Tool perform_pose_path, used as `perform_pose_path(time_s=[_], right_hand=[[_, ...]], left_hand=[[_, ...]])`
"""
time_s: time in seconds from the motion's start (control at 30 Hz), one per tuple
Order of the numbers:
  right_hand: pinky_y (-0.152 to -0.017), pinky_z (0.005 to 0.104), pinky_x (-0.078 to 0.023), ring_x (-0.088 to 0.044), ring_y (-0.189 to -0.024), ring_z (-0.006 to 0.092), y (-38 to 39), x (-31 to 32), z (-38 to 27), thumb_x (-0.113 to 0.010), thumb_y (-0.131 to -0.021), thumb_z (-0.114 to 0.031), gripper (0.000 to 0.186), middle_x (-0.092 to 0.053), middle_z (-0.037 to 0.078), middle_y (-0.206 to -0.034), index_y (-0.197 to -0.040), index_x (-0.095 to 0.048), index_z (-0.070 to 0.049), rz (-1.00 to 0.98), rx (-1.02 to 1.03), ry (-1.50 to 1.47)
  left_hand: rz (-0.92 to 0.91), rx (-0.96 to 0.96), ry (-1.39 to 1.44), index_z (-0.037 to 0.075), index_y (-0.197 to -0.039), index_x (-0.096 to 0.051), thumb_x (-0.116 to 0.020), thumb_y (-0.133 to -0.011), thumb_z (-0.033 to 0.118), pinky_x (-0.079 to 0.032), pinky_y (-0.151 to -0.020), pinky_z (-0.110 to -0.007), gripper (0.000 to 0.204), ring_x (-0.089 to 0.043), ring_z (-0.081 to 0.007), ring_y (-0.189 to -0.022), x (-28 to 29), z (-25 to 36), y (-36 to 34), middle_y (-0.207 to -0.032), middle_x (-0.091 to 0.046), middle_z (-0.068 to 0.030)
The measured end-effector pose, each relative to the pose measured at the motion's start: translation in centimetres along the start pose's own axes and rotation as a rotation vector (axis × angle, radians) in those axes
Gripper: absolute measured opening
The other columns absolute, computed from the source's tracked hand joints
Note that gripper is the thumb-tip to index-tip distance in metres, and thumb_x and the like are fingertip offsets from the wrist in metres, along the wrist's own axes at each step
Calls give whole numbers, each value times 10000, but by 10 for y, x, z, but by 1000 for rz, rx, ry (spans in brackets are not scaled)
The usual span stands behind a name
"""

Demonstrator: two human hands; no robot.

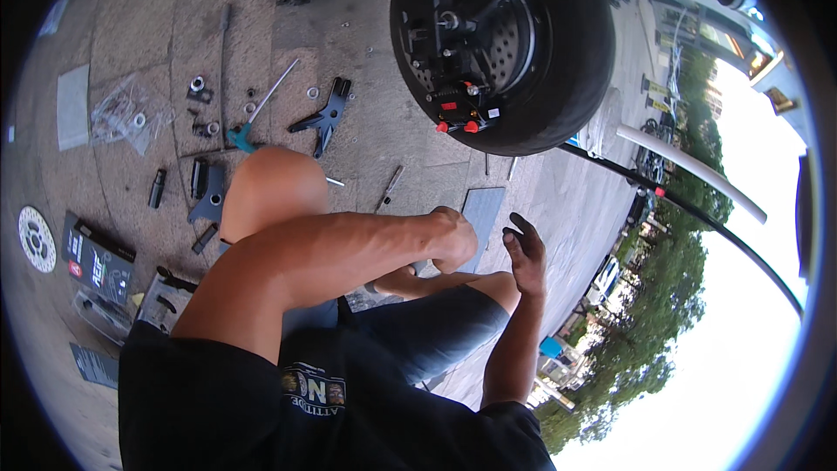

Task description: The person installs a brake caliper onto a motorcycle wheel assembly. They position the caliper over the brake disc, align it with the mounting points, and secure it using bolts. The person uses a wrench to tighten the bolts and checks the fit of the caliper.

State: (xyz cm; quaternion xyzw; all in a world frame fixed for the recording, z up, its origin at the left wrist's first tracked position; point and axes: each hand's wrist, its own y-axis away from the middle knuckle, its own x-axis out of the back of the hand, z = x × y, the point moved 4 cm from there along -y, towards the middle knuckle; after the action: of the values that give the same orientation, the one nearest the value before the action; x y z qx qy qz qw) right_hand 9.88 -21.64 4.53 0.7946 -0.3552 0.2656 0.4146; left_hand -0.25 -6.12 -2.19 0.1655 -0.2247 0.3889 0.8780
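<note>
My left hand (453,240) is curled into a fist in front of my knee (270,187), its arm crossing from the lower left; nothing shows inside the fist. My right hand (523,251) hovers just to its right, fingers apart, smudged dark and holding nothing. Both hands are over a grey flat plate (481,209) lying on the paved ground. Above them stands a black wheel (558,52) with a fat tyre, springs and a brake part with red caps (462,118).
A teal-handled T key (253,126), a black bracket (327,113), washers and small black parts lie on the paving at the left. A clear plastic bag (126,109), a brake disc (37,238) and a black box (96,262) lie further left. A white pipe (689,170) runs at the right.
</note>
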Motion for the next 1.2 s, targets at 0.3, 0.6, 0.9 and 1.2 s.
perform_pose_path(time_s=[0.3,0.6,0.9,1.2], right_hand=[[-804,321,-522,-603,-1045,246,-39,15,-32,-683,-845,-166,525,-576,172,-1231,-1293,-490,27,24,201,134],[-747,290,-504,-633,-890,186,-106,14,-26,-655,-889,-216,461,-635,134,-1092,-1274,-516,-4,-192,237,157],[-790,303,-504,-592,-970,182,-121,37,-27,-644,-877,-163,503,-581,130,-1220,-1320,-473,2,-292,262,72],[-760,327,-516,-599,-937,191,-110,15,-39,-740,-781,-137,710,-549,171,-1250,-1384,-389,0,-141,291,-101]], left_hand=[[58,55,32,48,-911,-733,-637,-690,115,-546,-707,-421,250,-678,-264,-910,-7,-20,-29,-945,-705,-125],[18,307,120,-7,-920,-681,-602,-753,139,-508,-817,-423,236,-649,-333,-928,-11,-54,-16,-938,-673,-193],[482,635,249,5,-1050,-612,-641,-811,268,-476,-846,-442,357,-605,-367,-951,9,-105,25,-994,-632,-206],[448,524,219,15,-1013,-612,-643,-812,317,-493,-836,-447,365,-611,-356,-950,10,-96,1,-944,-638,-181]])
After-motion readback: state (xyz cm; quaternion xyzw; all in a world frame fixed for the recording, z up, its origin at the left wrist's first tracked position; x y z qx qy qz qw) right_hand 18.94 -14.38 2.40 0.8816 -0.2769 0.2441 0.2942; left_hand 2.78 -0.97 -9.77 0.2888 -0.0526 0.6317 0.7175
